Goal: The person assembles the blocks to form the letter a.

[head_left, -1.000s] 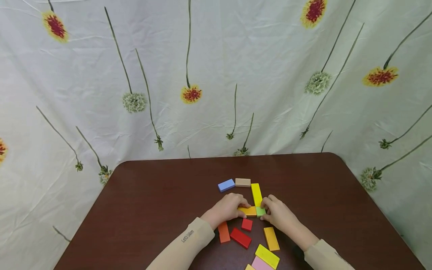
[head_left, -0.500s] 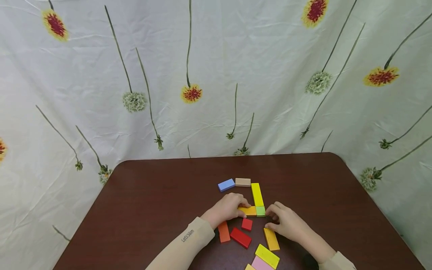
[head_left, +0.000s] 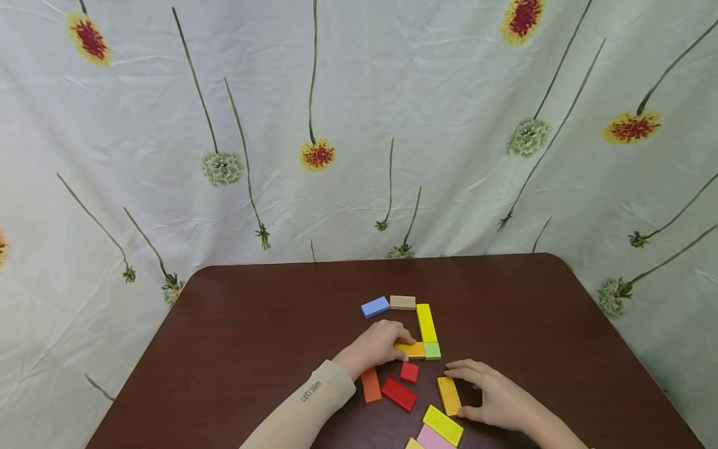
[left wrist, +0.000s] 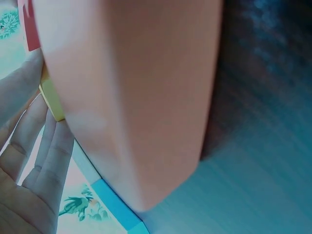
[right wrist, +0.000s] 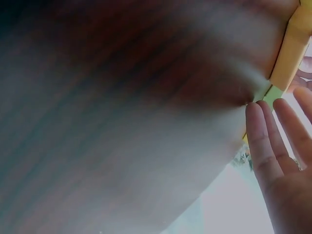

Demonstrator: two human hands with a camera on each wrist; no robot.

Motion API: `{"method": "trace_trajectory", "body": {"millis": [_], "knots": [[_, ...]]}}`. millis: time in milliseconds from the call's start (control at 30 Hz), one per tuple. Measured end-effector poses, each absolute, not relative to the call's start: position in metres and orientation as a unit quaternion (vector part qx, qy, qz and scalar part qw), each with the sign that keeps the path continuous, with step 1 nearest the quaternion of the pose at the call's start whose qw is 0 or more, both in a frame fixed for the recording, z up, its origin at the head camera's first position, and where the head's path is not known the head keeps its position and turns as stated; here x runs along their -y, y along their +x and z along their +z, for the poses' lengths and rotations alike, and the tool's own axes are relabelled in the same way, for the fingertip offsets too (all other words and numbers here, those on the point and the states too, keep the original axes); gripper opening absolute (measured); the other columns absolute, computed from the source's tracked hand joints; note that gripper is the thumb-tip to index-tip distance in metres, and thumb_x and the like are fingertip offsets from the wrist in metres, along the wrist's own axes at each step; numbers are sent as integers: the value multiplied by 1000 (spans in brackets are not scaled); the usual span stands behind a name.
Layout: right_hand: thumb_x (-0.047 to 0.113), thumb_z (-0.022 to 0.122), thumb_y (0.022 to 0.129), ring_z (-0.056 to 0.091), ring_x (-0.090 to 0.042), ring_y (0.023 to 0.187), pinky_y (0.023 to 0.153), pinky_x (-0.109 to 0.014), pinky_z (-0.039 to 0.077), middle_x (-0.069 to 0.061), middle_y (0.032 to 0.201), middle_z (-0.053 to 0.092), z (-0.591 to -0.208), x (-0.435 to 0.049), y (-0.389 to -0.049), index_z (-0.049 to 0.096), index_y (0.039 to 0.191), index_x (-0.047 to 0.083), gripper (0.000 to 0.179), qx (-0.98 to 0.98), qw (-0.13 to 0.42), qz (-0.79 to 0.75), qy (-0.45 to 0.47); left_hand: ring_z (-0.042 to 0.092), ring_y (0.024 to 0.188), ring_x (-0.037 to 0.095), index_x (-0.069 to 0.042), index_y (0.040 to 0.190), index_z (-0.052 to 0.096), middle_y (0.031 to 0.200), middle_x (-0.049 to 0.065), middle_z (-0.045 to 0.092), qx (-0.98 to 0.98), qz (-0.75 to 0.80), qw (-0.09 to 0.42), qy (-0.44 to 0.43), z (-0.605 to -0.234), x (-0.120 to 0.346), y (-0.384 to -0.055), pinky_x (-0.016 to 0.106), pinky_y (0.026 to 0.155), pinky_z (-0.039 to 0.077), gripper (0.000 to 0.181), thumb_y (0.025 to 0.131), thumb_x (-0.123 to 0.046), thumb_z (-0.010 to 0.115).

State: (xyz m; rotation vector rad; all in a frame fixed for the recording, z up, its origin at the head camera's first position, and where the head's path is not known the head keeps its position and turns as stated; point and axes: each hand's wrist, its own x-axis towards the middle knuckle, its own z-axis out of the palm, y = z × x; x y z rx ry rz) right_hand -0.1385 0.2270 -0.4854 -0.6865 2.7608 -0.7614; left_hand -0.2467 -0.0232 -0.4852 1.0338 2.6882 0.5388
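My left hand (head_left: 377, 343) pinches an orange-yellow wooden block (head_left: 414, 350) lying flat, its left end hidden by the fingers. That block meets a small green block (head_left: 432, 351), which joins the near end of a long yellow block (head_left: 426, 323). My right hand (head_left: 493, 394) spans a second orange-yellow block (head_left: 449, 396), thumb at its near end and fingertips right at its far end. In the right wrist view the fingers (right wrist: 258, 126) are rather straight. A large orange block (left wrist: 126, 97) fills much of the left wrist view.
A blue block (head_left: 375, 307) and a tan block (head_left: 402, 302) lie at the back. Nearer are an orange block (head_left: 371, 385), a small red block (head_left: 409, 372), a longer red block (head_left: 399, 395), a yellow block (head_left: 442, 425) and a pink block (head_left: 434, 438), all on the brown table (head_left: 269, 324).
My right hand has left the green block and moved toward me to the second orange-yellow block. My left hand keeps its pinch in the same place.
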Motion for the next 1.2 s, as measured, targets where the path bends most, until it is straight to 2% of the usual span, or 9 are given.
{"method": "trace_trajectory", "body": {"millis": [167, 300, 533, 667, 800, 1033, 1200], "knots": [[38, 81, 78, 58, -19, 113, 91, -38, 54, 5, 128, 62, -485, -224, -139, 67, 123, 19, 51, -932, 120, -247, -235, 52, 79, 4, -18, 112, 76, 99, -5, 68, -912, 185, 106, 351, -484, 24, -245, 16, 76, 49, 30, 83, -22, 80], [38, 81, 79, 59, -18, 108, 89, -35, 55, 4, 123, 62, -486, -220, -141, 69, 122, 16, 50, -933, 103, -245, -243, 52, 80, 4, -18, 112, 76, 100, -5, 69, -912, 184, 108, 349, -484, 23, -244, 16, 77, 49, 30, 83, -22, 80], [35, 82, 78, 54, -7, 91, 76, -23, 52, 7, 111, 54, -486, -214, -145, 72, 118, 14, 47, -935, 67, -241, -253, 52, 79, 5, -18, 112, 76, 98, -6, 68, -913, 183, 107, 348, -483, 23, -244, 16, 76, 49, 30, 82, -22, 80], [31, 83, 78, 51, -4, 86, 70, -20, 50, 7, 106, 53, -486, -213, -147, 72, 119, 13, 46, -932, 58, -244, -261, 52, 80, 5, -19, 112, 76, 98, -6, 68, -915, 182, 110, 344, -484, 23, -245, 17, 76, 49, 30, 82, -22, 80], [30, 83, 79, 50, -5, 85, 68, -19, 48, 6, 105, 54, -486, -212, -150, 71, 122, 11, 48, -933, 54, -241, -261, 55, 84, 6, -19, 113, 76, 101, -6, 69, -915, 181, 112, 343, -486, 23, -245, 18, 81, 51, 30, 83, -22, 80], [32, 81, 81, 48, -4, 83, 65, -17, 43, 5, 104, 55, -484, -209, -155, 69, 125, 9, 51, -937, 60, -234, -254, 53, 80, 5, -19, 113, 76, 99, -6, 68, -915, 180, 112, 343, -486, 22, -245, 17, 78, 50, 30, 83, -22, 80], [30, 81, 81, 47, -4, 82, 65, -18, 43, 5, 103, 55, -484, -208, -157, 68, 125, 9, 51, -940, 62, -223, -252, 54, 83, 5, -19, 113, 76, 101, -6, 68, -915, 181, 114, 343, -486, 22, -245, 17, 80, 50, 31, 83, -22, 80]]}}
